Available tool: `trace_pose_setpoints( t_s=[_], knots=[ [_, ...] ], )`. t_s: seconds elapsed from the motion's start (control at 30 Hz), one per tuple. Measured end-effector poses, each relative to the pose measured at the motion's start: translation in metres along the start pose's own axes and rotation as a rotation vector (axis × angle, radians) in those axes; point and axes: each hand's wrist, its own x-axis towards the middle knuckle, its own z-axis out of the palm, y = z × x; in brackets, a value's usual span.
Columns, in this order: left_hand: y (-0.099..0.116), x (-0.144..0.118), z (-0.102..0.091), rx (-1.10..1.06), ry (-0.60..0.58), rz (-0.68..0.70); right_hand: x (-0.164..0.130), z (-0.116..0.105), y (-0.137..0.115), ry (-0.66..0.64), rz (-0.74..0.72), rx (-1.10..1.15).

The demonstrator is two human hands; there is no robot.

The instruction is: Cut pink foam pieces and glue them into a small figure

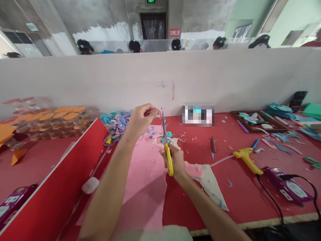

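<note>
My right hand grips yellow-handled scissors, their blades pointing up and away from me. At the blade tips, my left hand pinches a small pink piece, partly hidden by the fingers. The blades look nearly closed beside that piece. Beneath both hands lies a large pink sheet. Behind my left wrist is a heap of purple, blue and pink cut-out shapes. Right of my right hand, a rounded pink piece rests by a pale scrap sheet.
A yellow glue gun and a purple power strip with black cords lie at right. Behind them sits a dark-framed tray. A red divider stands at left, with clear cups beyond it. A white partition closes the back.
</note>
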Motion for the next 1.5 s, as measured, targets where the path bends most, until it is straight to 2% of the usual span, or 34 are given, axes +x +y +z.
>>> trace_pose_setpoints(
  t_s=[0.13, 0.2, 0.4, 0.5, 0.57, 0.7, 0.8, 0.93, 1.03, 1.13, 1.2, 1.27, 1.4, 1.47, 1.5],
  knots=[
    [-0.003, 0.002, -0.001, 0.000, 0.065, 0.011, -0.002, 0.003, 0.000, -0.029, 0.052, 0.044],
    [-0.004, 0.003, -0.002, -0.011, 0.130, 0.027, -0.001, 0.005, 0.002, -0.049, 0.070, -0.002],
    [-0.007, 0.004, -0.007, 0.036, 0.276, 0.069, -0.002, 0.011, -0.002, -0.149, 0.076, -0.467],
    [-0.007, 0.003, -0.008, 0.079, 0.292, 0.077, -0.008, 0.015, -0.010, -0.268, 0.082, -0.718],
    [-0.007, 0.003, -0.008, 0.088, 0.252, 0.068, -0.013, 0.019, -0.013, -0.351, 0.065, -0.820],
    [-0.006, 0.002, -0.006, 0.106, 0.103, 0.030, -0.019, 0.026, -0.012, -0.456, -0.002, -0.901],
    [-0.006, 0.002, -0.004, 0.121, 0.046, 0.021, -0.020, 0.030, -0.007, -0.467, -0.080, -0.894],
    [-0.007, 0.002, -0.005, 0.196, -0.002, 0.004, -0.022, 0.033, 0.000, -0.457, -0.255, -0.847],
    [-0.010, 0.002, -0.006, 0.398, 0.059, -0.001, -0.027, 0.033, 0.005, -0.398, -0.398, -0.800],
    [-0.016, 0.000, -0.007, 0.693, 0.219, 0.017, -0.032, 0.032, 0.009, -0.357, -0.547, -0.737],
    [-0.020, -0.001, -0.006, 0.825, 0.225, 0.048, -0.034, 0.031, 0.009, -0.368, -0.594, -0.725],
    [-0.021, -0.002, -0.004, 0.858, 0.056, 0.059, -0.034, 0.032, 0.007, -0.414, -0.599, -0.766],
    [-0.021, -0.006, 0.009, 0.849, -0.515, -0.083, -0.030, 0.033, 0.002, -0.579, -0.634, -0.894],
    [-0.024, -0.009, 0.022, 0.919, -0.751, -0.143, -0.027, 0.031, -0.001, -0.590, -0.670, -0.902],
    [-0.027, -0.010, 0.030, 0.956, -0.828, -0.151, -0.026, 0.029, -0.002, -0.560, -0.674, -0.890]
  ],
)
